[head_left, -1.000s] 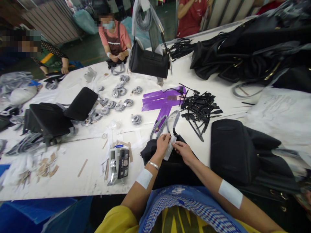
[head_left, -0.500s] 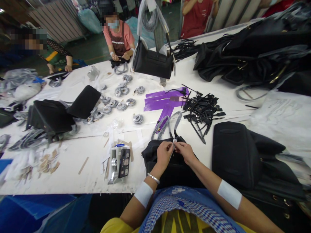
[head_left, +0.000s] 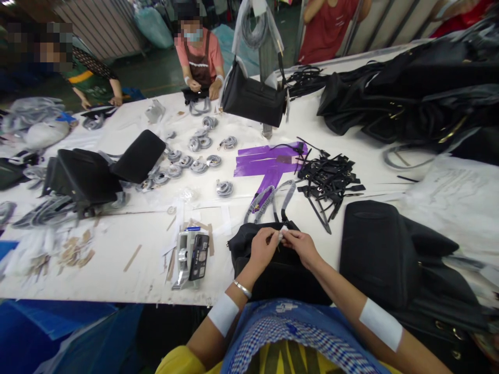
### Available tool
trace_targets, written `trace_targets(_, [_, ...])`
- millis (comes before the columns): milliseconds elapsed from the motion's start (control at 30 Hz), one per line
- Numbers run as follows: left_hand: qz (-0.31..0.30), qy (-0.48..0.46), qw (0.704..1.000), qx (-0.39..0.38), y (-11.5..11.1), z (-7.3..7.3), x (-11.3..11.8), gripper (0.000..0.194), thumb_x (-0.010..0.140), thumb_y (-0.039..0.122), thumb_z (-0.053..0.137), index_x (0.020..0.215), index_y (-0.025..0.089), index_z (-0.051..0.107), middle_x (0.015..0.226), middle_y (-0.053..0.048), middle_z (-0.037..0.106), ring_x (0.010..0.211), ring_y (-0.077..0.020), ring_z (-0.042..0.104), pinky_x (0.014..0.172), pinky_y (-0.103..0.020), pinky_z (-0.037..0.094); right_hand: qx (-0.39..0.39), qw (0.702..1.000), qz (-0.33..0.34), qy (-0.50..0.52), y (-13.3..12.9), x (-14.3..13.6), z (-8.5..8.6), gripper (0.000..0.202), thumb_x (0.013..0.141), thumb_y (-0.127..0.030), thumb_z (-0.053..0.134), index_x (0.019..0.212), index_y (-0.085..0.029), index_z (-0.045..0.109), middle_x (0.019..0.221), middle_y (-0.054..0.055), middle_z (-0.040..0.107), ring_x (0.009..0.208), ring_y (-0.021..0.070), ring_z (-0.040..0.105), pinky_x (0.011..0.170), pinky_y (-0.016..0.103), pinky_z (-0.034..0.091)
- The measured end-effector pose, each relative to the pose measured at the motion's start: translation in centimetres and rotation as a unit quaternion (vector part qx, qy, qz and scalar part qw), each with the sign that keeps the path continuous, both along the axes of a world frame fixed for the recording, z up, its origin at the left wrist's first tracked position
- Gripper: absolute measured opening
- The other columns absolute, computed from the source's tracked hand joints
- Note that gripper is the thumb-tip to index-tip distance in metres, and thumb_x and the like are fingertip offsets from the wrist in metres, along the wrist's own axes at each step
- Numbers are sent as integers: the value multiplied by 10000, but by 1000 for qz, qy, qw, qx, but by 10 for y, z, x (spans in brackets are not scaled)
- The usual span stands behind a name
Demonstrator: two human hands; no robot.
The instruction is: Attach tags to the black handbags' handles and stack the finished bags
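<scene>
A black handbag (head_left: 244, 244) lies at the table's front edge, its handles (head_left: 288, 197) in clear wrapping stretched out beyond it. Over the bag, my left hand (head_left: 265, 248) and my right hand (head_left: 301, 246) meet with fingers pinched. Between them is a small white piece of wrapping (head_left: 282, 231), which both hands grip. Its exact kind is too small to make out. Part of the bag is hidden by my hands and forearms.
A tape dispenser (head_left: 183, 254) stands left of the bag. Ahead are purple tape strips (head_left: 253, 165), a pile of black straps (head_left: 329, 179) and several wrapped coils (head_left: 224, 188). More black bags (head_left: 370, 249) lie at right; a hanging bag (head_left: 253, 98) and co-workers are across the table.
The view has shifted slightly. Both hands stay over the bag, and the white piece between my fingers looks more bunched up.
</scene>
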State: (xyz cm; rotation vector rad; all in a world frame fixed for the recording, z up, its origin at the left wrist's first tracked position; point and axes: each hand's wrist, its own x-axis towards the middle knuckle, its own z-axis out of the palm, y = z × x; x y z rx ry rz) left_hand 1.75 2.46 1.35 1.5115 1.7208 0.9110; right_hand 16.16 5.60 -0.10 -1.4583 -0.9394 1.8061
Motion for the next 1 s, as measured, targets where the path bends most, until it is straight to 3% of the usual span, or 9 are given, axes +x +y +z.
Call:
trace_targets(67, [42, -147, 985, -80, 1, -3, 2, 243, 872, 380, 525, 873, 173, 653, 853, -49, 683, 800, -162, 631, 758, -294, 511, 27, 999, 15, -40, 1, -1, 2, 381, 716, -507, 677, 768, -133, 729, 682, 37, 664, 635, 135, 569, 610, 246, 448])
trace_targets(200, [79, -376, 900, -204, -1, -8, 10, 285, 794, 408, 617, 848, 128, 626, 761, -58, 665, 644, -133, 624, 634, -269, 524, 88, 990, 53, -94, 5, -2, 6, 401, 732, -546, 634, 705, -154, 716, 622, 15, 629, 593, 129, 517, 570, 244, 394])
trace_targets(367, [148, -390, 894, -166, -8, -11, 18, 200, 762, 308, 657, 782, 110, 639, 648, -10, 606, 517, -68, 527, 497, -169, 417, 71, 975, 107, -179, 8, 11, 15, 436, 719, -594, 623, 660, -168, 695, 567, 16, 601, 499, 126, 479, 513, 257, 366])
trace_targets(500, [174, -368, 900, -157, -7, -15, 19, 121, 757, 220, 661, 766, 100, 677, 549, 16, 575, 477, -78, 503, 457, -165, 398, 138, 936, 160, -281, 12, -1, 46, 420, 750, -578, 607, 622, -186, 686, 496, 14, 553, 492, 145, 483, 504, 266, 352])
trace_targets(567, [187, -356, 897, -182, -5, -18, 18, 204, 803, 196, 572, 677, 85, 690, 504, 4, 559, 511, -121, 546, 467, -190, 448, 126, 947, 225, -193, 8, -33, 62, 326, 734, -513, 661, 661, -199, 704, 546, 24, 599, 563, 165, 525, 541, 265, 389])
trace_targets(667, [200, -360, 891, -193, -4, -25, 19, 273, 828, 187, 519, 659, 89, 710, 497, -26, 578, 585, -177, 601, 503, -225, 492, 4, 946, 325, -4, -13, -113, 72, 217, 689, -413, 734, 776, -214, 736, 702, 50, 686, 671, 188, 583, 587, 272, 449])
trace_targets(800, [140, -379, 900, -165, -10, -45, 24, 259, 753, 310, 681, 927, 122, 717, 720, -57, 678, 624, -148, 605, 593, -246, 499, -79, 906, 408, 73, -61, -221, 53, 213, 691, -324, 747, 851, -184, 734, 780, 47, 696, 641, 131, 590, 604, 255, 485])
trace_targets(900, [139, -381, 902, -150, -15, -57, 26, 347, 766, 414, 650, 966, 135, 702, 796, -73, 684, 673, -140, 612, 648, -249, 506, -219, 893, 381, 95, -97, -273, 30, 126, 672, -232, 758, 739, -149, 690, 640, 1, 630, 539, 78, 525, 532, 205, 452])
trace_targets(1000, [139, -414, 890, -132, -20, -58, 26, 358, 781, 435, 618, 981, 148, 695, 784, -59, 675, 668, -133, 611, 632, -235, 504, -273, 905, 316, 79, -121, -297, 13, 132, 684, -220, 742, 665, -151, 631, 554, -37, 550, 478, 62, 461, 471, 185, 411])
